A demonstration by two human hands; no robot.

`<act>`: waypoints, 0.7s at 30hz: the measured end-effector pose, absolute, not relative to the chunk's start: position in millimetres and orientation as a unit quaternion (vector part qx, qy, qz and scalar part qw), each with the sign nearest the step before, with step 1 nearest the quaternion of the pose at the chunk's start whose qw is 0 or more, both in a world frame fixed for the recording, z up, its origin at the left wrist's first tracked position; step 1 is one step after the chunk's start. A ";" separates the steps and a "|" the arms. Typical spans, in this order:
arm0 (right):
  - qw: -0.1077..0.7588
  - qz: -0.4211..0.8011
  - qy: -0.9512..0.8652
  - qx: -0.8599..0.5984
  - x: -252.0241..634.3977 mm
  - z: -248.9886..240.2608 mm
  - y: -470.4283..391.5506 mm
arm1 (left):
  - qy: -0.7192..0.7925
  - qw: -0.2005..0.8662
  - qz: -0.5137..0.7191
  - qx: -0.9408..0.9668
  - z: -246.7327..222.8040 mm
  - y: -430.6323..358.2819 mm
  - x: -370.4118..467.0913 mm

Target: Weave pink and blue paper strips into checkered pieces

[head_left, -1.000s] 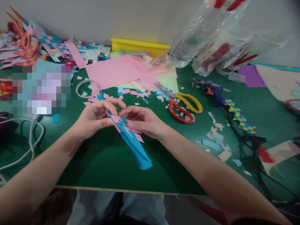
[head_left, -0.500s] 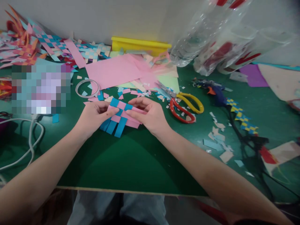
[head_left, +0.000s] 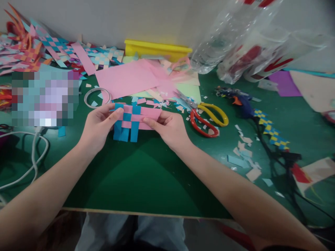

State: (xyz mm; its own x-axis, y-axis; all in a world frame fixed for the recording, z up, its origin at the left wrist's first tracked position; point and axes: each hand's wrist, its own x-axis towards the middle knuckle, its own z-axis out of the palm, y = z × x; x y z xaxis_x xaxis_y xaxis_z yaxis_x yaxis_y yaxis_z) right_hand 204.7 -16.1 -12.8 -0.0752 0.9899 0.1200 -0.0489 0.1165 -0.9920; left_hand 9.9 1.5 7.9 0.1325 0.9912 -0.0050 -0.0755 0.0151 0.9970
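Note:
A small weave of pink and blue paper strips [head_left: 127, 117] is held above the green table between both hands. My left hand [head_left: 101, 123] pinches its left side, thumb on the front and fingers behind. At the other side, my right hand [head_left: 170, 127] grips the loose pink strip ends, its thumb in front and the other fingers partly hidden behind. Blue strip ends hang down from the lower edge of the weave. Just beyond it lie a roll of tape [head_left: 97, 98] and many small paper scraps.
Scissors [head_left: 206, 116] with red and yellow handles lie right of my hands. Behind are pink paper sheets [head_left: 128, 78] and a yellow tray [head_left: 158, 50]. Plastic-wrapped cups [head_left: 264, 52] stand at the back right. A white cable [head_left: 35, 157] runs along the left.
The paper weave has turned from a slant to nearly level and risen slightly, facing me more. My right hand has shifted a little outward along the pink strips.

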 end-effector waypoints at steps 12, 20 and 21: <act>0.503 0.445 -0.560 -0.486 205.8 -16.5 -16.5 | 0.460 0.546 0.498 0.492 4.0 4.9 8.7; 0.524 0.418 -0.557 -0.491 204.5 -11.4 -18.4 | 0.462 0.531 0.510 0.494 2.9 4.2 8.5; 0.529 0.414 -0.555 -0.491 204.4 -10.7 -18.5 | 0.462 0.533 0.509 0.493 3.0 4.2 8.5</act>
State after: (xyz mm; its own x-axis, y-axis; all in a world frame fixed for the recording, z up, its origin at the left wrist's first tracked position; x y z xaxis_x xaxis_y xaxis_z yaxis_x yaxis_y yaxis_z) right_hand 204.4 -18.5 -10.7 0.0418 0.9827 0.1807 0.1082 0.1753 -0.9786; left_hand 8.5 4.2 3.0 0.0545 0.9985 0.0096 -0.0857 -0.0049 0.9963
